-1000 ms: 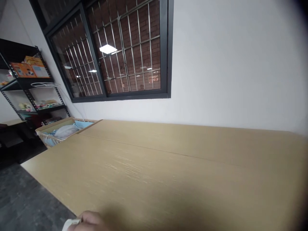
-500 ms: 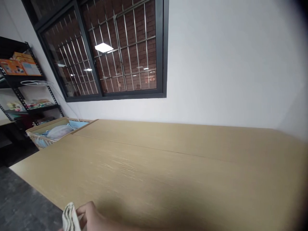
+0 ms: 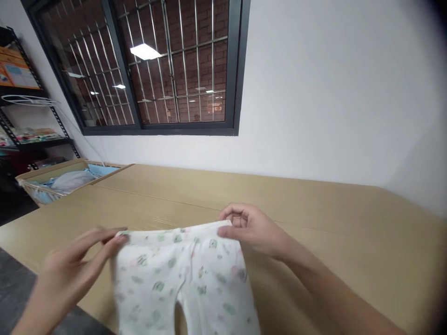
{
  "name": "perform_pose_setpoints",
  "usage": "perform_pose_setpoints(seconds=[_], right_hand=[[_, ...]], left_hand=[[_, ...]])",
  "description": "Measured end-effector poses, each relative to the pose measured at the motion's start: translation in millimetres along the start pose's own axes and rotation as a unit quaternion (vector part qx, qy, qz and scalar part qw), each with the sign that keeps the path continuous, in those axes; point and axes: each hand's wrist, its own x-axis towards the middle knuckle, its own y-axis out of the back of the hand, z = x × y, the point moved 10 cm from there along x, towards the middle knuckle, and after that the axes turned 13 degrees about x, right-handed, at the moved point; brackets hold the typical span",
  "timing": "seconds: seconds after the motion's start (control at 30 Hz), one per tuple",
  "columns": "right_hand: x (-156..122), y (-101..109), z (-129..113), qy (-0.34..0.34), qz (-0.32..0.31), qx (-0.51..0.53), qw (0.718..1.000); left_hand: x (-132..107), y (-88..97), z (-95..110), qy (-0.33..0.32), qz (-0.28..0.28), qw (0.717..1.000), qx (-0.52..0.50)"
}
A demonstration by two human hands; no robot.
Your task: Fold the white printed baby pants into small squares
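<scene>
A small pair of white trousers point(image 3: 181, 274) printed with little green and pink figures hangs above the near part of a light wooden table point(image 3: 314, 218). My left hand point(image 3: 75, 265) pinches the left end of the waistband, its fingers stretched along the cloth and a little blurred. My right hand point(image 3: 253, 228) pinches the right end of the waistband between thumb and fingers. The two legs hang down toward me, with the gap between them at the bottom edge of the view.
A cardboard box point(image 3: 52, 179) holding pale blue and white cloth stands at the table's far left. Behind it are black metal shelves point(image 3: 21, 93) with packages. A barred dark window point(image 3: 150, 65) and a white wall lie beyond the table. Dark floor shows at the lower left.
Both hands have come up into view with the trousers spread between them; before, only one hand with a bunched bit of cloth showed at the bottom edge. The view has tilted down and right.
</scene>
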Motion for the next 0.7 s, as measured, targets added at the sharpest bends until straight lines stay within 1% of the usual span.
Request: perform_pose_setpoints(seconds=[0.07,0.17,0.23,0.33,0.43,0.53,0.6,0.7], right_hand=[[8.5,26.4,5.3,0.014,0.0,-0.037,0.999],[25.5,59.0,34.0,0.014,0.02,-0.072,0.997],[38.6,77.5,58.7,0.016,0.053,-0.087,0.995],[58.0,97.0,90.5,0.029,0.092,-0.11,0.989],[76.6,109.4,113.0,0.029,0.106,-0.168,0.98],[96.2,118.8,127.3,0.023,0.116,-0.219,0.968],[111.4,122.1,134.6,0.022,0.119,-0.249,0.961],[135.2,124.8,145.7,0.018,0.125,-0.309,0.943]], left_hand=[[23.0,-40.3,19.7,-0.019,-0.046,0.997,-0.054],[43.1,-105.1,43.6,-0.051,-0.119,0.988,-0.082],[48.1,-145.5,51.9,-0.067,-0.155,0.982,-0.082],[50.5,-198.2,55.5,-0.086,-0.186,0.976,-0.074],[53.0,-243.5,53.7,-0.099,-0.2,0.973,-0.057],[57.1,-283.3,49.7,-0.101,-0.213,0.971,-0.04],[60.7,-305.6,46.1,-0.094,-0.219,0.971,-0.029],[66.7,-332.2,40.3,-0.067,-0.224,0.972,-0.015]])
